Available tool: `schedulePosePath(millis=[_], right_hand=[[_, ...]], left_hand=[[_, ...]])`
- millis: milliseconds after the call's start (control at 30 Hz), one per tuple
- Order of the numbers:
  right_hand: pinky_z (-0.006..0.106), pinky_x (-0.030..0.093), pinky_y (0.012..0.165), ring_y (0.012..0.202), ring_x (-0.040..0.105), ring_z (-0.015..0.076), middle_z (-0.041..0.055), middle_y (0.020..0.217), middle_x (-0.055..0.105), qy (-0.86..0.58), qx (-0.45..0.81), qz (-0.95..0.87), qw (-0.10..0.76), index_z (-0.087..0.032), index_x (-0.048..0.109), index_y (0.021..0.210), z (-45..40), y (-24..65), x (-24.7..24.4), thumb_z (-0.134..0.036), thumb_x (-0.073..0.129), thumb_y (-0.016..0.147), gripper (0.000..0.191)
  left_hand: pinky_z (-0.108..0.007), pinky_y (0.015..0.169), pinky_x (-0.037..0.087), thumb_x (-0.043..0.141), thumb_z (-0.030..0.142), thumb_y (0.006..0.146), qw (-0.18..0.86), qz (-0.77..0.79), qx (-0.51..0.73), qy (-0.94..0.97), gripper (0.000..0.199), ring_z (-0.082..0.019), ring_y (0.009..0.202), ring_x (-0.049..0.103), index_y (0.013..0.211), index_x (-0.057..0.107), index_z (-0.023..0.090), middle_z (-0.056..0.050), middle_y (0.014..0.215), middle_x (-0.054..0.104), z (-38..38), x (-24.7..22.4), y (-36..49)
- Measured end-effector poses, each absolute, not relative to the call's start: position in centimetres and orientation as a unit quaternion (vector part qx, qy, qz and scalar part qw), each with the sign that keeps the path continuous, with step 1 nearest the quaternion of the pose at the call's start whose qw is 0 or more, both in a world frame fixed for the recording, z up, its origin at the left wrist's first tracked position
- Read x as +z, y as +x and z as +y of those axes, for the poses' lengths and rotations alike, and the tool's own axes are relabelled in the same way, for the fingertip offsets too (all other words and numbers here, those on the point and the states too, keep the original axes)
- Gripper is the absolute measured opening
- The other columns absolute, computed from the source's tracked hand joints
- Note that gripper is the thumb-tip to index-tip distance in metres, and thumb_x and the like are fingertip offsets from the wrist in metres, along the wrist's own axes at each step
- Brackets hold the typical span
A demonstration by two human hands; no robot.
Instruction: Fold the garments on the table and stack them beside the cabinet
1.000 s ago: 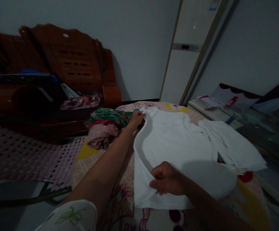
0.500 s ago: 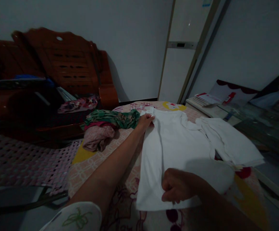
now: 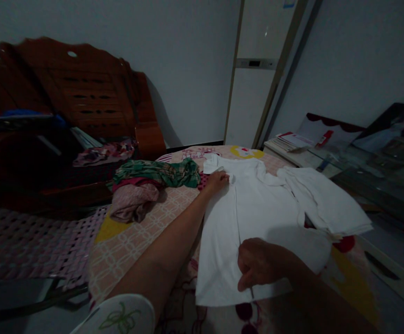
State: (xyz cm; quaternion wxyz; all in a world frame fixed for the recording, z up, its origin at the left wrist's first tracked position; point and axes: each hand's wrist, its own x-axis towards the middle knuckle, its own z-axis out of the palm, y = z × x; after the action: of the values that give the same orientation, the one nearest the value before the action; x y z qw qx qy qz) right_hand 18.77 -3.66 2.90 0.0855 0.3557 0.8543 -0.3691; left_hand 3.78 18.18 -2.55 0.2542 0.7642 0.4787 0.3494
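A white shirt [image 3: 267,204] lies spread on the round table, with a lengthwise fold running along its left part. My left hand [image 3: 218,182] is closed on the fabric near the far left end of that fold. Closer to me, my right hand [image 3: 257,262] grips the shirt by the near hem, fingers curled in. Against the shirt's right side rests a folded white garment [image 3: 330,202]. Left of my left hand is a bunched green patterned cloth [image 3: 160,171], with a pinkish crumpled cloth [image 3: 134,202] in front of it.
A patterned tablecloth [image 3: 142,241] covers the table. A carved wooden sofa [image 3: 86,93] and a woven-strap chair [image 3: 41,241] stand to the left. Behind is a tall white air conditioner [image 3: 248,97]. On the right, a glass-topped cabinet [image 3: 358,167] holds papers and a framed picture.
My left hand has shifted slightly right and toward me, carrying the shirt's far left edge inward. My right hand stays near the hem. The view has turned a little to the right.
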Motion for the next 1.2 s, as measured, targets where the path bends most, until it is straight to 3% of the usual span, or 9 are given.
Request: schedulePosePath(millis=[200, 367, 467, 533, 633, 767, 867, 1000, 1200], right_hand=[[0.022, 0.032, 0.056, 0.055, 0.049, 0.0086, -0.0028, 0.06, 0.06, 0.432, -0.333, 0.828, -0.128, -0.017, 0.068, 0.071, -3.7, 17.5, 1.9, -0.036, 0.074, 0.078, 0.022], [0.024, 0.033, 0.064, 0.064, 0.053, 0.012, -0.0006, 0.072, 0.065, 0.459, -0.28, 0.839, -0.084, -0.019, 0.071, 0.093, -3.0, 16.6, 0.6, -0.033, 0.077, 0.075, 0.023], [0.023, 0.032, 0.061, 0.061, 0.051, 0.011, -0.0019, 0.069, 0.063, 0.474, -0.322, 0.818, -0.057, -0.019, 0.072, 0.086, -2.3, 16.3, 0.7, -0.034, 0.076, 0.074, 0.02], [0.023, 0.031, 0.06, 0.06, 0.05, 0.0104, -0.0026, 0.067, 0.061, 0.477, -0.348, 0.805, -0.06, -0.019, 0.072, 0.082, -2.1, 16.2, 0.9, -0.033, 0.075, 0.074, 0.017], [0.022, 0.03, 0.058, 0.059, 0.049, 0.0099, -0.0037, 0.064, 0.058, 0.484, -0.36, 0.795, -0.07, -0.019, 0.072, 0.081, -2.1, 16.1, 1.3, -0.032, 0.075, 0.074, 0.015], [0.023, 0.029, 0.059, 0.058, 0.048, 0.0099, -0.0034, 0.064, 0.059, 0.484, -0.358, 0.795, -0.071, -0.019, 0.072, 0.082, -2.4, 16.1, 1.7, -0.028, 0.075, 0.073, 0.013], [0.023, 0.03, 0.059, 0.06, 0.049, 0.0103, -0.0024, 0.068, 0.061, 0.482, -0.348, 0.801, -0.064, -0.018, 0.072, 0.082, -2.4, 16.0, 2.0, -0.026, 0.075, 0.073, 0.012], [0.023, 0.031, 0.06, 0.063, 0.051, 0.0107, -0.0016, 0.072, 0.062, 0.469, -0.338, 0.813, -0.072, -0.018, 0.072, 0.083, -2.3, 16.0, 1.9, -0.025, 0.074, 0.074, 0.011], [0.022, 0.032, 0.059, 0.062, 0.05, 0.01, -0.0023, 0.069, 0.062, 0.452, -0.359, 0.811, -0.097, -0.018, 0.072, 0.085, -2.1, 16.8, 1.3, -0.026, 0.075, 0.074, 0.014]], left_hand=[[-0.035, 0.095, 0.045, 0.056, 0.012, 0.077, 0.123, 0.5, 0.27, 0.813, 0.021, -0.024, 0.102, 0.062, 0.093, 0.07, 0.017, -0.01, 0.104, 0.067, 17.2, -2.9, 3.8], [-0.042, 0.107, 0.04, 0.058, 0.017, 0.079, 0.062, 0.505, 0.252, 0.823, 0.044, -0.028, 0.124, 0.052, 0.122, 0.062, 0.014, -0.016, 0.131, 0.057, 17.1, -3.0, 4.0], [-0.051, 0.112, 0.033, 0.063, 0.012, 0.072, 0.087, 0.492, 0.195, 0.844, 0.073, -0.033, 0.139, 0.036, 0.143, 0.046, 0.02, -0.016, 0.151, 0.041, 18.1, -2.3, 4.5], [-0.059, 0.112, 0.03, 0.065, 0.01, 0.068, 0.112, 0.506, 0.146, 0.842, 0.082, -0.038, 0.143, 0.029, 0.146, 0.042, 0.024, -0.013, 0.155, 0.035, 19.1, -1.6, 5.1], [-0.059, 0.113, 0.028, 0.062, 0.011, 0.074, 0.12, 0.541, 0.136, 0.821, 0.073, -0.039, 0.142, 0.031, 0.144, 0.045, 0.023, -0.013, 0.153, 0.04, 20.1, -0.8, 5.8], [-0.045, 0.118, 0.025, 0.041, 0.01, 0.089, 0.085, 0.559, 0.186, 0.803, 0.056, -0.028, 0.141, 0.037, 0.144, 0.045, 0.02, -0.012, 0.15, 0.044, 19.9, -1.1, 5.1], [-0.038, 0.117, 0.028, 0.042, 0.019, 0.093, 0.073, 0.495, 0.154, 0.852, 0.051, -0.025, 0.14, 0.039, 0.144, 0.045, 0.016, -0.014, 0.15, 0.044, 18.8, -2.1, 3.6], [-0.044, 0.114, 0.031, 0.045, 0.036, 0.095, 0.052, 0.466, 0.112, 0.876, 0.055, -0.03, 0.142, 0.036, 0.147, 0.04, 0.017, -0.017, 0.154, 0.037, 17.4, -3.2, 2.3], [-0.048, 0.116, 0.027, 0.04, 0.042, 0.097, 0.058, 0.449, 0.093, 0.887, 0.062, -0.033, 0.147, 0.025, 0.153, 0.029, 0.015, -0.018, 0.16, 0.024, 14.9, -3.2, 4.0]])
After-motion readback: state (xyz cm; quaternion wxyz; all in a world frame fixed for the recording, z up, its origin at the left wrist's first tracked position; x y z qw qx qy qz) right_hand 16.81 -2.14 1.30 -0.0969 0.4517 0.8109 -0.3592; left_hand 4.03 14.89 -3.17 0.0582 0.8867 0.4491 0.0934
